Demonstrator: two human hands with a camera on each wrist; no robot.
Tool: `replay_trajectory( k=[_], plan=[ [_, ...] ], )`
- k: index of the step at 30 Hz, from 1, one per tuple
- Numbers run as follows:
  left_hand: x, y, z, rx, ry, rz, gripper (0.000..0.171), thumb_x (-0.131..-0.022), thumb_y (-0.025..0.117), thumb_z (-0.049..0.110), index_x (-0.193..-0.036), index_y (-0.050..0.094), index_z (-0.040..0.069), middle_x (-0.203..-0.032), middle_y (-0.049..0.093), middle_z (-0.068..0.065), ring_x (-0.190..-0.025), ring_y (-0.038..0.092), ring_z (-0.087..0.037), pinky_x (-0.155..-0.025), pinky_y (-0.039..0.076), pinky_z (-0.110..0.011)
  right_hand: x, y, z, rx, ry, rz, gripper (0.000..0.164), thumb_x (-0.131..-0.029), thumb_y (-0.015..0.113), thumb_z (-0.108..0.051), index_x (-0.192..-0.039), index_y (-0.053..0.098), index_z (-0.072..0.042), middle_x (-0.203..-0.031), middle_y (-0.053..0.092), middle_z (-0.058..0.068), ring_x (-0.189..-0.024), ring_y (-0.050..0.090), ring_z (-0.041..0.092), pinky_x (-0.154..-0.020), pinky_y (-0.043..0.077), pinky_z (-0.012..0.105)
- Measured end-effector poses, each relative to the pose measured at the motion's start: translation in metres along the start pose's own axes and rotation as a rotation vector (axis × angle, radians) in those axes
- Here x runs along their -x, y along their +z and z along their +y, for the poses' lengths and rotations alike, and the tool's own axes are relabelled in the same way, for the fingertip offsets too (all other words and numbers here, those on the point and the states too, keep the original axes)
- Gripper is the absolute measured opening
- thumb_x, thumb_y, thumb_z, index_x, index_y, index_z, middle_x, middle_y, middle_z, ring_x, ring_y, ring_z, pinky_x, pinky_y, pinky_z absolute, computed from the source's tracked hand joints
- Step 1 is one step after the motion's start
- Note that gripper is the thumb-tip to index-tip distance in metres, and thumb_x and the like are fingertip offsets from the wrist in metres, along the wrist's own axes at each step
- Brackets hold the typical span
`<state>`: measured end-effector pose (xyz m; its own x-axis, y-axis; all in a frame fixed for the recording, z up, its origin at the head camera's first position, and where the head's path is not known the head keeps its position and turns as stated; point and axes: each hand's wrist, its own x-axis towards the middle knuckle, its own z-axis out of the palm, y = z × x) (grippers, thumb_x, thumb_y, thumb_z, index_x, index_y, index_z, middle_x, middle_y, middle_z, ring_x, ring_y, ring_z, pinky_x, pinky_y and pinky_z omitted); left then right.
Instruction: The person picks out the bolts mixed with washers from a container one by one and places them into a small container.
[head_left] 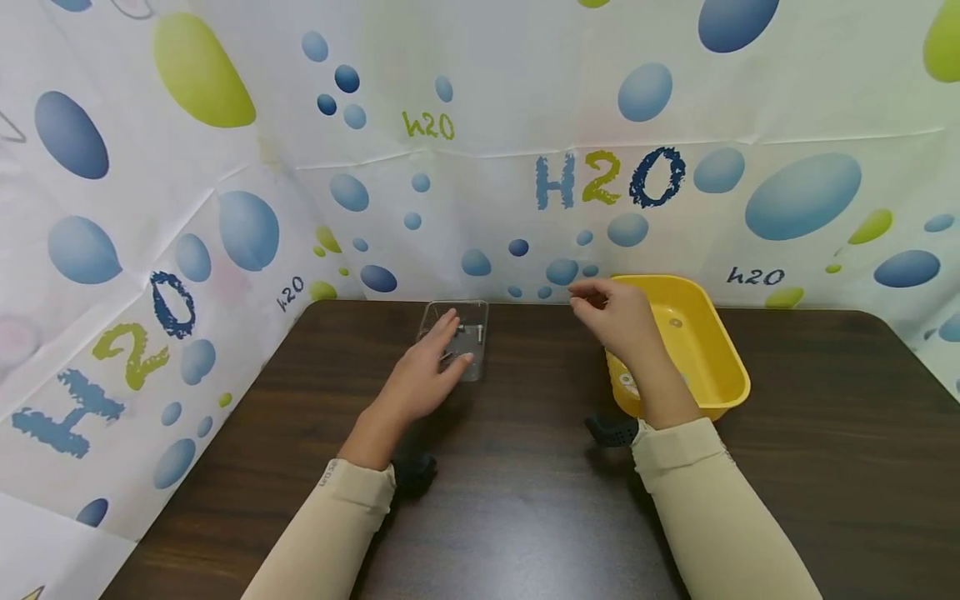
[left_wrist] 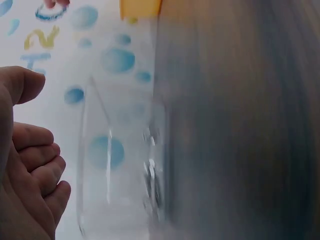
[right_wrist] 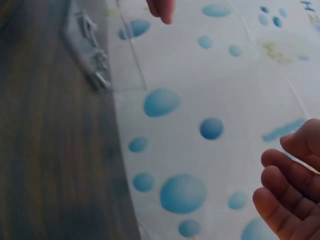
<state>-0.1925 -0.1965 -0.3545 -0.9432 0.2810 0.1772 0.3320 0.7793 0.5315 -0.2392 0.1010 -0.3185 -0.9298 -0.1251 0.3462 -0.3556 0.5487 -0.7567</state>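
Note:
In the head view my left hand (head_left: 420, 377) is above a clear plastic box (head_left: 483, 350), its fingers extended and thumb apart. Several small metal pieces (head_left: 471, 334) lie in that box, partly hidden by the hand. The left wrist view, somewhat blurred, shows the same metal pieces (left_wrist: 154, 185) beside my left hand (left_wrist: 32, 170), which holds nothing visible. My right hand (head_left: 618, 321) hovers at the left side of a yellow basket (head_left: 716, 367). Seen from the right wrist, this hand's fingers (right_wrist: 282, 185) are loosely bent, with nothing visible between them and the thumb.
The dark wooden table (head_left: 517, 500) ends at a white sheet (head_left: 495, 75) printed with blue and green drops, which rises behind it and at the left. A black wrist device (head_left: 611, 431) sits below the right wrist, another (head_left: 415, 473) below the left.

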Motion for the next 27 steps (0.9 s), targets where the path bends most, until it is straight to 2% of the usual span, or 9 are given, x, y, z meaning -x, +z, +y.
replay_trajectory(
  k=[2,5,7,10,13,18,20,23,27],
  plan=[
    [-0.003,0.008,0.013,-0.001,0.041,-0.012,0.067,-0.101,0.051,0.042,-0.156,0.028,0.009,-0.165,0.02,-0.001,-0.15,0.024,-0.023,-0.119,0.026,-0.05,0.001,-0.01,0.003,-0.001,0.029,0.003,0.029,-0.097,0.061,-0.026,-0.119,0.07,-0.008,-0.111,0.071,0.009,-0.096,0.062,0.024,-0.089,0.055,0.04],
    [-0.01,0.021,0.035,-0.008,0.099,-0.042,0.067,-0.101,0.051,0.043,-0.156,0.029,0.01,-0.165,0.02,0.001,-0.15,0.024,-0.021,-0.119,0.025,-0.047,0.001,-0.029,0.006,0.001,0.064,0.014,0.034,-0.099,0.059,-0.031,-0.122,0.069,-0.009,-0.114,0.07,0.01,-0.098,0.061,0.023,-0.087,0.054,0.03],
    [-0.014,0.03,0.05,-0.019,0.126,-0.066,0.067,-0.101,0.051,0.043,-0.156,0.028,0.011,-0.165,0.02,0.002,-0.15,0.023,-0.019,-0.12,0.026,-0.045,0.0,-0.04,0.004,0.008,0.071,0.019,0.035,-0.099,0.058,-0.032,-0.123,0.068,-0.008,-0.115,0.07,0.01,-0.098,0.061,0.022,-0.084,0.052,0.023],
    [-0.021,0.042,0.071,-0.032,0.159,-0.104,0.067,-0.101,0.05,0.044,-0.156,0.029,0.011,-0.165,0.021,0.001,-0.15,0.022,-0.017,-0.12,0.026,-0.042,-0.006,-0.055,-0.002,0.046,0.046,0.031,0.034,-0.098,0.059,-0.032,-0.121,0.069,-0.009,-0.113,0.071,0.01,-0.096,0.061,0.021,-0.079,0.05,0.018],
    [-0.026,0.055,0.09,-0.04,0.177,-0.154,0.068,-0.102,0.048,0.047,-0.156,0.028,0.012,-0.165,0.019,0.001,-0.151,0.02,-0.015,-0.12,0.026,-0.04,-0.016,-0.067,-0.007,0.1,0.021,0.028,0.031,-0.098,0.059,-0.03,-0.119,0.07,-0.009,-0.112,0.072,0.01,-0.095,0.06,0.021,-0.081,0.05,0.024],
    [-0.031,0.076,0.117,-0.047,0.201,-0.225,0.073,-0.101,0.046,0.052,-0.158,0.022,0.014,-0.166,0.013,0.002,-0.152,0.015,-0.012,-0.119,0.028,-0.038,-0.035,-0.083,-0.007,0.15,0.016,-0.024,0.032,-0.098,0.059,-0.028,-0.119,0.07,-0.006,-0.113,0.07,0.014,-0.098,0.061,0.025,-0.09,0.053,0.042],
    [-0.032,0.084,0.125,-0.049,0.214,-0.231,0.075,-0.1,0.046,0.053,-0.158,0.019,0.013,-0.166,0.011,0.0,-0.152,0.013,-0.013,-0.119,0.028,-0.038,-0.042,-0.086,-0.003,0.147,0.043,-0.062,0.034,-0.099,0.059,-0.03,-0.12,0.069,-0.005,-0.115,0.069,0.016,-0.099,0.061,0.027,-0.092,0.052,0.046],
    [-0.033,0.096,0.136,-0.054,0.218,-0.223,0.078,-0.1,0.044,0.054,-0.159,0.015,0.012,-0.166,0.01,-0.004,-0.152,0.014,-0.015,-0.119,0.029,-0.037,-0.052,-0.086,0.008,0.114,0.12,-0.134,0.038,-0.099,0.059,-0.033,-0.123,0.066,-0.004,-0.118,0.068,0.018,-0.099,0.06,0.03,-0.092,0.052,0.043],
    [-0.033,0.108,0.146,-0.104,0.182,-0.224,0.08,-0.1,0.042,0.057,-0.158,0.017,0.008,-0.166,0.011,-0.008,-0.151,0.018,-0.018,-0.118,0.031,-0.035,-0.062,-0.081,0.03,0.056,0.231,-0.239,0.04,-0.098,0.061,-0.03,-0.125,0.064,-0.001,-0.121,0.066,0.02,-0.102,0.061,0.032,-0.091,0.054,0.038]
  ],
)
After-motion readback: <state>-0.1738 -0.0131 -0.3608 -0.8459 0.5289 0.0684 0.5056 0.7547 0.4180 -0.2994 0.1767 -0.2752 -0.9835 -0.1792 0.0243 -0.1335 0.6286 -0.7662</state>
